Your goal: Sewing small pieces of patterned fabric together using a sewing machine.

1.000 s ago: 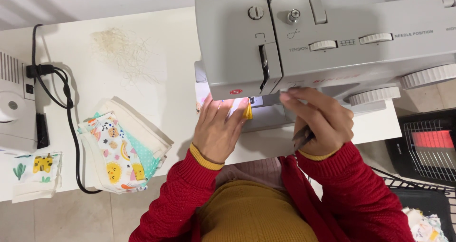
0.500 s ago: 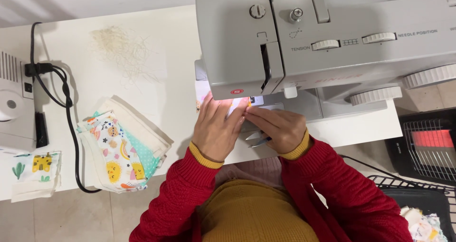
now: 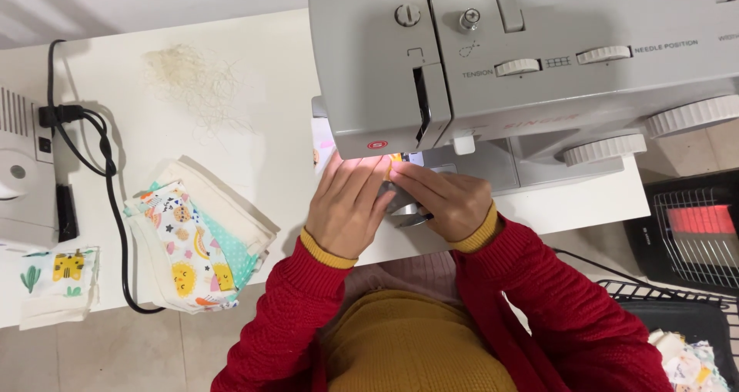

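A grey sewing machine (image 3: 477,61) stands on the white table (image 3: 254,100). Both hands sit under its lit needle area. My left hand (image 3: 348,210) lies flat, fingers together, on a small printed fabric piece (image 3: 319,147) that peeks out at the machine's left. My right hand (image 3: 449,200) touches the left one, fingertips pinched near the needle. A grey metal tool, apparently small scissors (image 3: 408,216), is tucked under its palm. The needle itself is hidden by the machine head and my fingers.
A stack of printed and cream fabric pieces (image 3: 196,242) lies at the left, with a cactus-print piece (image 3: 58,280) further left. A black cable (image 3: 108,192) runs from a second white machine (image 3: 23,176). Loose threads (image 3: 188,76) lie behind. A heater (image 3: 697,226) glows at the right.
My right hand has moved left from the machine bed's right side to meet my left hand under the needle. My left hand has stayed in place.
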